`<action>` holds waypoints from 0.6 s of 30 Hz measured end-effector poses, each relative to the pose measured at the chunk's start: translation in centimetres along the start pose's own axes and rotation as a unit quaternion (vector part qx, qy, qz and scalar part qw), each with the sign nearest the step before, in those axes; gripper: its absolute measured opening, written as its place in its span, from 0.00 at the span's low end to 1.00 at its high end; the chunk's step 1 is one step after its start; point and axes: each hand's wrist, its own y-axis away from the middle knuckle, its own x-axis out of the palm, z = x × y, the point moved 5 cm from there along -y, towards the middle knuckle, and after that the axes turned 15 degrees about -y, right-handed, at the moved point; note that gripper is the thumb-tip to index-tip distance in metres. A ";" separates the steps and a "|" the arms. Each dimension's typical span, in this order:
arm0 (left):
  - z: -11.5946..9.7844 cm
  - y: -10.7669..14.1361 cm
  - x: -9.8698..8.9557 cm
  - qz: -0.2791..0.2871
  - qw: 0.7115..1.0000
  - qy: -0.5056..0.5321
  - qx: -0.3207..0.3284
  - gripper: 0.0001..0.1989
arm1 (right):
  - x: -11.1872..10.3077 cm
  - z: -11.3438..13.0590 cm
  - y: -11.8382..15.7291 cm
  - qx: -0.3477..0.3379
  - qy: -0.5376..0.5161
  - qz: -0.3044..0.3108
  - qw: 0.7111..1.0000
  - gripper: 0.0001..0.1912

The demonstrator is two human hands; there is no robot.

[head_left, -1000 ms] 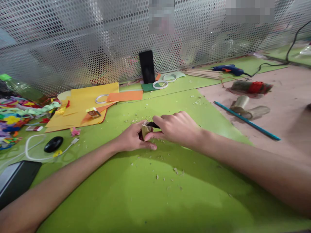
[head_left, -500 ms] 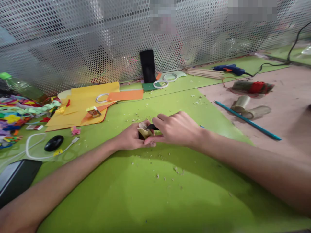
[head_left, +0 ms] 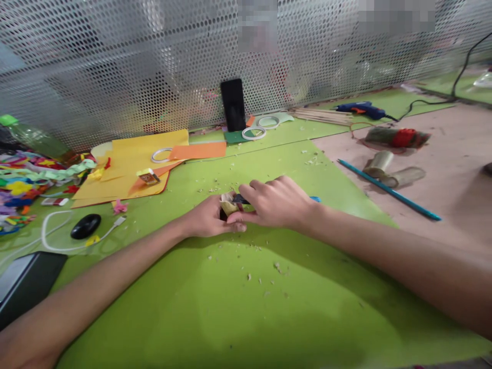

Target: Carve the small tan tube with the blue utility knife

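Observation:
Over the middle of the green table [head_left: 180, 318], my left hand [head_left: 203, 218] is wrapped around a short, pale bamboo piece [head_left: 229, 206] with a rough, cut upper edge. My right hand [head_left: 279, 202] is closed on a utility knife [head_left: 241, 199]. Its dark front part meets the bamboo, and a blue end shows past the heel of the hand. My right thumb lies against the near side of the piece, close to the left fingertips. Most of the knife is hidden in the fist. Pale shavings [head_left: 277, 267] are scattered below and beyond both hands.
Yellow sheets [head_left: 134, 154], a small box [head_left: 148, 177], a mouse [head_left: 85, 226] and a white cable lie left. A phone [head_left: 233, 105] leans on the mesh screen. Tape rings [head_left: 253, 133], sticks, a glue gun [head_left: 361, 109], bamboo tubes [head_left: 403, 177] and a blue pencil-like stick [head_left: 388, 189] lie right.
My right hand has turned slightly at the wrist, and more of the knife's blue end shows behind it. My left hand keeps its hold on the bamboo piece in nearly the same place.

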 end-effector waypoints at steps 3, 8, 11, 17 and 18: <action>0.1 0.0 0.1 0.004 1.000 0.013 -0.009 0.13 | 0.2 0.0 0.0 0.012 -0.005 0.007 1.000 0.42; 0.3 0.0 0.3 0.004 1.000 0.018 -0.018 0.14 | 0.5 -0.3 0.0 0.036 -0.026 0.018 0.999 0.42; 0.3 0.0 0.3 0.000 1.000 0.019 -0.019 0.14 | 0.6 -0.4 0.0 0.045 -0.034 0.025 0.998 0.41; 0.1 -0.2 0.2 -0.017 1.000 0.019 -0.011 0.14 | 0.5 -0.4 0.0 0.059 -0.040 0.042 0.997 0.40; 0.1 -0.2 0.3 -0.017 1.000 0.021 -0.010 0.14 | 0.5 -0.4 0.0 0.060 -0.042 0.043 0.996 0.40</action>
